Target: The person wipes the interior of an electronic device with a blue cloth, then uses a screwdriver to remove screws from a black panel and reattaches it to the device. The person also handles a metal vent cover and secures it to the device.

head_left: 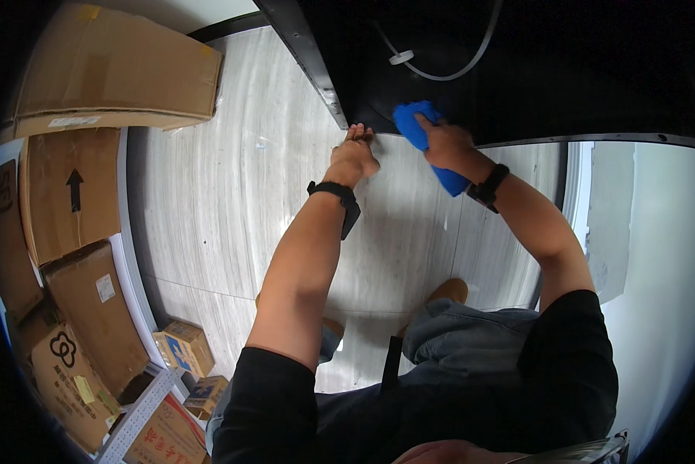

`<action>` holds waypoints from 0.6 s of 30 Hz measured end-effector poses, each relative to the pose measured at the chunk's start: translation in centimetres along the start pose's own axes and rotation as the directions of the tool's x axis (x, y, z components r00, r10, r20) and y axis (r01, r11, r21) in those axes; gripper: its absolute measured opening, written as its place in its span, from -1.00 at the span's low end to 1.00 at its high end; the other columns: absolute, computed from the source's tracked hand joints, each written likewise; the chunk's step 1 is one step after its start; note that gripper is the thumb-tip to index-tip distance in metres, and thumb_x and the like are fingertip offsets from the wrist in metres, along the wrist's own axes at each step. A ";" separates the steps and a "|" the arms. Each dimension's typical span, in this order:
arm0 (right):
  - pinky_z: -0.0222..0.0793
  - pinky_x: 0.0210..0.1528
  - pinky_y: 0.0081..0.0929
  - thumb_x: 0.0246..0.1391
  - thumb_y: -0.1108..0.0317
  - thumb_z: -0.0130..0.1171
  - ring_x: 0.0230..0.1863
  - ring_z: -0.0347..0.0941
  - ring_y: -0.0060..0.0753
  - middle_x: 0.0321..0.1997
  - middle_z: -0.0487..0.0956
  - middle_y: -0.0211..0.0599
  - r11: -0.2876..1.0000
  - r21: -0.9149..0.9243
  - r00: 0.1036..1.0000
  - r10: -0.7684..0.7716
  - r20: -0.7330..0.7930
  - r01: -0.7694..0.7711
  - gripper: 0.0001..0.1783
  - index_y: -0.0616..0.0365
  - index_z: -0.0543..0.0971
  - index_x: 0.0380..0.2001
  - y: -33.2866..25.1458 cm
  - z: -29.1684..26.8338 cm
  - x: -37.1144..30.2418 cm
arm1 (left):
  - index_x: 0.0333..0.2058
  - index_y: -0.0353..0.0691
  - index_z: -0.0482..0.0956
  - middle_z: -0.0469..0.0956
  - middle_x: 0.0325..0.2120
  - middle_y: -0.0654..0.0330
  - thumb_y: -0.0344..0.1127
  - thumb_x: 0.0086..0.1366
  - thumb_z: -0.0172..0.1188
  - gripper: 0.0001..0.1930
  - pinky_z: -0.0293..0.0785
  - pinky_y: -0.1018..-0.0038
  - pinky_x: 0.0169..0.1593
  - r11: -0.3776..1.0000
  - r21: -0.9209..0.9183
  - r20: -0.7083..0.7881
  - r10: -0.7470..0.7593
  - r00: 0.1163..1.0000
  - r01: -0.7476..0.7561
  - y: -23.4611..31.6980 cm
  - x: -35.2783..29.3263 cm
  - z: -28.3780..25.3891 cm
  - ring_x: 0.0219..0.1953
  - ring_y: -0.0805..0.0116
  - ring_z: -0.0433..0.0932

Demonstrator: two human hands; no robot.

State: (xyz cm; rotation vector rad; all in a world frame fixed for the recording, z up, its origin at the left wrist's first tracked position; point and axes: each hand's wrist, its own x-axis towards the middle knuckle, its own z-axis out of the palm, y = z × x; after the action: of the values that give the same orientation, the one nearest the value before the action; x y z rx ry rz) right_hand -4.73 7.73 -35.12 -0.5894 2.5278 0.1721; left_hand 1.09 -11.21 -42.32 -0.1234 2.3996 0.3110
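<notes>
A large black cabinet-like panel [548, 85] fills the upper right, with a white cable [452, 77] hanging in a loop across its dark inside. Against its lower surface, near the front edge, my right hand [449, 147] presses a blue cloth [414, 124]; a tail of the cloth droops below the palm. My left hand [354, 155] rests its fingers on the panel's lower left corner, fingers stretched and holding nothing. Both wrists wear black bands.
Cardboard boxes stand along the left, among them a big one [123, 69] at the far left. Several more sit on a white shelf frame [135, 417]. Two small boxes [185, 348] lie on the grey wood-look floor [208, 209]. A white wall [657, 271] runs along the right.
</notes>
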 end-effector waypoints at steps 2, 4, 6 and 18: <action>0.48 -0.05 -0.19 0.05 0.23 0.19 -0.08 0.51 0.05 0.11 0.38 0.19 0.980 0.167 0.989 -0.086 -0.118 0.105 -0.22 -0.20 0.14 0.32 -1.8 -0.8 -0.1 | 0.35 0.06 -0.06 -0.21 0.40 0.35 -0.25 0.10 -0.05 -0.21 0.08 0.31 0.33 1.000 0.004 -0.026 0.029 0.999 -0.029 -0.2 0.1 0.4 0.42 0.44 -0.21; 0.48 -0.06 -0.14 0.03 0.23 0.20 -0.03 0.49 0.09 0.08 0.37 0.13 0.957 0.219 0.967 -0.145 -0.209 0.191 -0.23 -0.27 0.14 0.31 -3.9 -1.0 1.9 | 0.35 0.02 -0.06 -0.19 0.40 0.33 -0.25 0.10 -0.04 -0.21 0.09 0.34 0.33 0.999 0.007 -0.037 0.037 0.999 -0.037 -0.5 0.2 0.7 0.42 0.41 -0.20; 0.49 -0.06 -0.12 0.01 0.21 0.21 -0.01 0.47 0.10 0.06 0.37 0.08 0.953 0.215 0.964 -0.167 -0.206 0.211 -0.25 -0.31 0.19 0.29 -6.2 -0.4 4.3 | 0.35 -0.02 -0.05 -0.16 0.39 0.32 -0.24 0.09 -0.04 -0.20 0.10 0.34 0.33 0.999 0.010 -0.033 0.039 0.999 -0.039 -0.4 0.6 0.8 0.42 0.39 -0.19; 0.51 -0.24 -0.23 -0.02 0.19 0.09 -0.15 0.54 -0.10 -0.08 0.52 -0.08 0.999 0.014 0.938 -0.032 -0.345 0.040 -0.75 -0.05 0.68 -0.32 -8.3 0.7 14.7 | 0.35 -0.05 -0.04 -0.15 0.39 0.26 -0.25 0.05 -0.02 -0.18 0.10 0.35 0.33 0.996 -0.079 -0.037 0.048 0.998 -0.051 -0.1 -0.6 0.0 0.42 0.38 -0.18</action>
State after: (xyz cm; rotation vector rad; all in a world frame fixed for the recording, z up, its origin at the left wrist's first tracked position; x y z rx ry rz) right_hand -11.86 -5.04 -43.51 -0.7095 2.8499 0.0288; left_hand 1.55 -11.34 -41.97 -0.1073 2.4285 0.4312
